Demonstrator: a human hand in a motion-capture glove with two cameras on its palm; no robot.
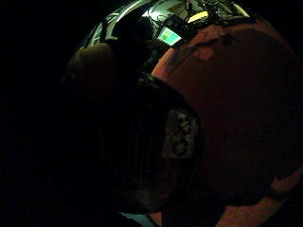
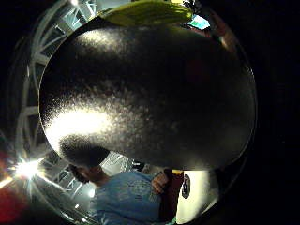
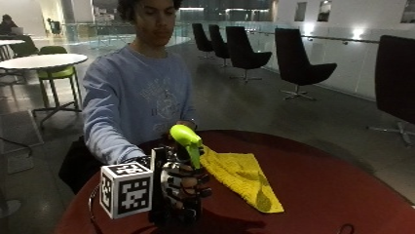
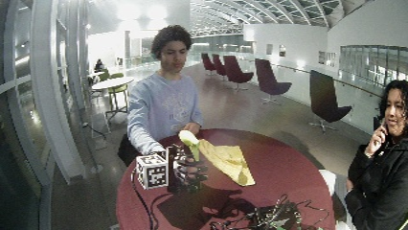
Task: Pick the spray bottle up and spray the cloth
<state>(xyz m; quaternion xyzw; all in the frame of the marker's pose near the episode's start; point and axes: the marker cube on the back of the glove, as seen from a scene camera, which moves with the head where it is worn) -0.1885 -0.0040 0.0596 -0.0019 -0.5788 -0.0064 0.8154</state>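
Observation:
A dark spray bottle with a lime-green spray head (image 3: 186, 140) stands upright on the red round table (image 3: 324, 195). My gloved right hand (image 3: 183, 187) grips its body, fingers curled round it. The bottle's dark body (image 2: 145, 93) fills the thumb side palm view, with the green head (image 2: 145, 11) at its end. In the wide outside view the bottle (image 4: 190, 143) and my hand (image 4: 188, 172) are at the table's near left. A yellow cloth (image 3: 243, 178) lies flat on the table just right of the bottle, also seen as the cloth (image 4: 228, 163) in the wide view.
The person's bare left hand (image 3: 185, 126) rests behind the bottle. A tangle of cables and a small device (image 4: 267, 218) lies at the table's front edge. Black chairs (image 3: 301, 63) stand far behind the table.

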